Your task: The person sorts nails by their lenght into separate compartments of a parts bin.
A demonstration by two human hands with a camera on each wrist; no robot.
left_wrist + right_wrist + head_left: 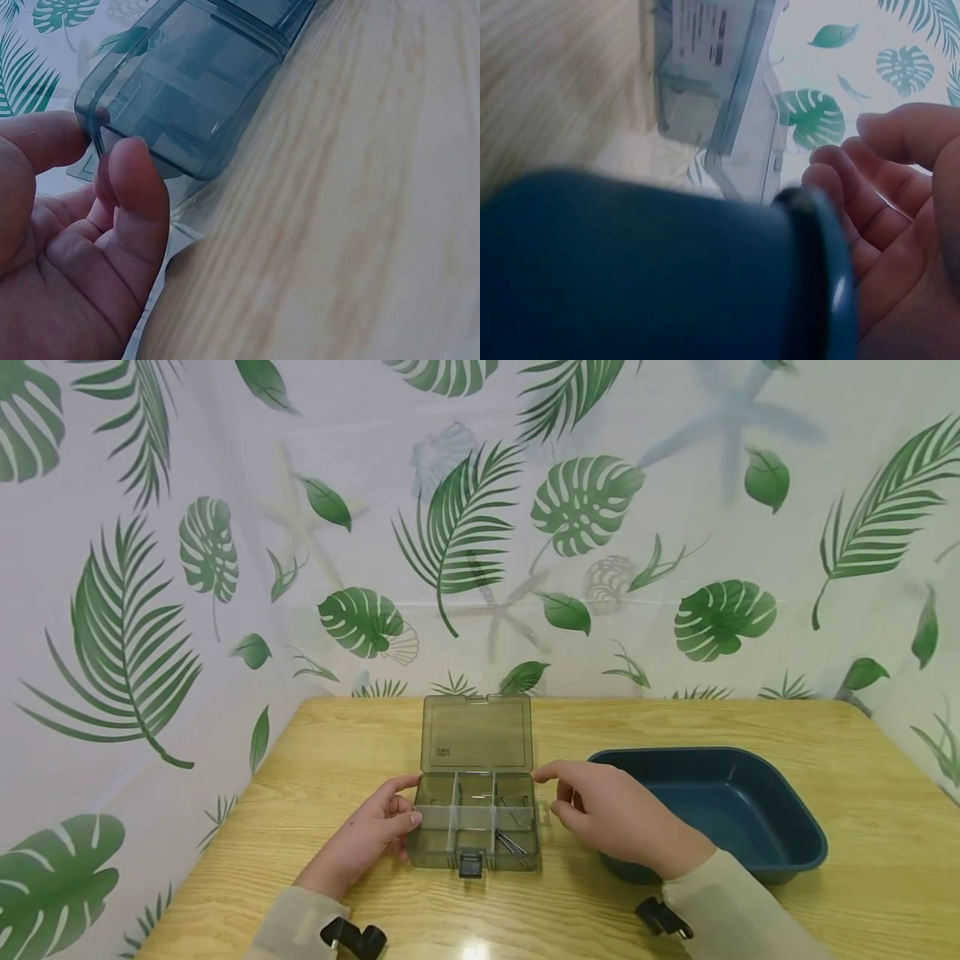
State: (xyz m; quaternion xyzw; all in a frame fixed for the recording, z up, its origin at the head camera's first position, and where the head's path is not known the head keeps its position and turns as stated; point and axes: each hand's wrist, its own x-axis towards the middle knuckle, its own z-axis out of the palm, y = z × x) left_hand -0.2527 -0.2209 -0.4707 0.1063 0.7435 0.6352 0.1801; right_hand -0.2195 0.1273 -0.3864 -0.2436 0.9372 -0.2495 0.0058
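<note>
1. Centrally, just below the middle of the head view, lies open: clear grey compartment case [431, 843], flat on the wooden table [315, 760], lid [477, 735] raised toward the top, latch [470, 863] at the lower edge.
2. Sits between both hands: right of the left hand [367, 835] in the frame, left of the right hand [600, 806].
3. With the left hand, grips the case's left side narrowly, thumb at the rim, index finger by the upper left corner; shows the same pinch at upper left in the left wrist view.
4. With the right hand, bends the fingers loosely around air, index finger reaching toward the case's upper right corner; contact hard to tell.
5. Holds, in the lower right compartment, several dark nail-like pieces [512, 847] aslant.
6. Fills the right of the head view: dark blue basin [813, 852], partly behind the right wrist; blurred at lower left in the right wrist view.
</note>
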